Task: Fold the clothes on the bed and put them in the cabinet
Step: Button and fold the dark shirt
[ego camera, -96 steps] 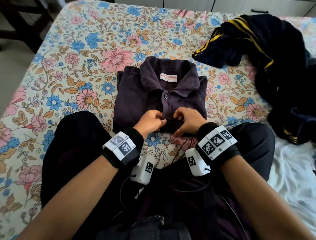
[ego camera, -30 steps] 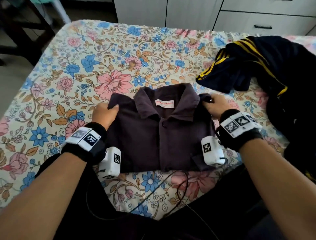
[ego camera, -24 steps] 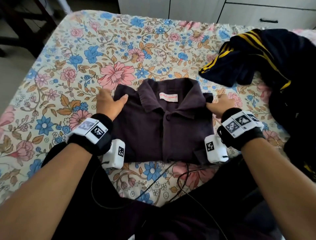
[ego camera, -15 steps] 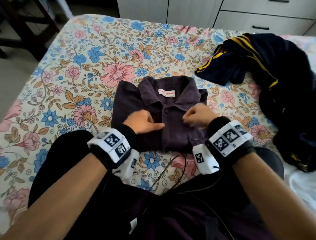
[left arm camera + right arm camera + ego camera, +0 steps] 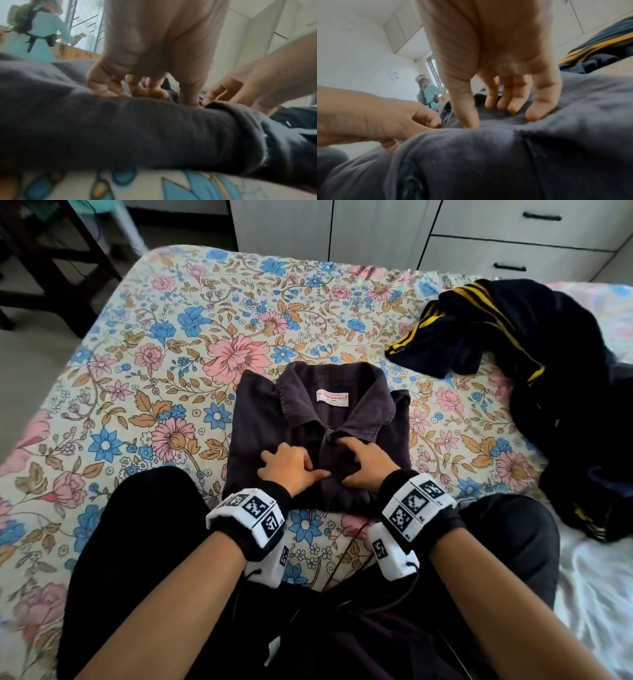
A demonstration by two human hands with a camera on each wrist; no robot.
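Observation:
A dark purple collared shirt (image 5: pixel 342 402) lies folded on the floral bedspread (image 5: pixel 164 378), collar and white label facing up. My left hand (image 5: pixel 298 467) and right hand (image 5: pixel 352 463) rest side by side on its lower front, near the button placket. In the left wrist view the left hand (image 5: pixel 157 94) has its fingertips and thumb pressed onto the shirt (image 5: pixel 137 128). In the right wrist view the right hand (image 5: pixel 489 115) has spread fingers touching the shirt (image 5: pixel 522 155). Neither hand pinches the cloth.
A heap of dark navy clothes with yellow stripes (image 5: pixel 513 337) lies at the bed's right side. White cabinet drawers (image 5: pixel 513 237) stand beyond the bed's far edge. Dark wooden furniture (image 5: pixel 44 258) stands at the far left. My knees in black trousers (image 5: pixel 137 525) flank the shirt.
Both hands left the shirt's shoulders, came together at its lower front, and now lie flatter on the cloth. The shirt stays folded in place.

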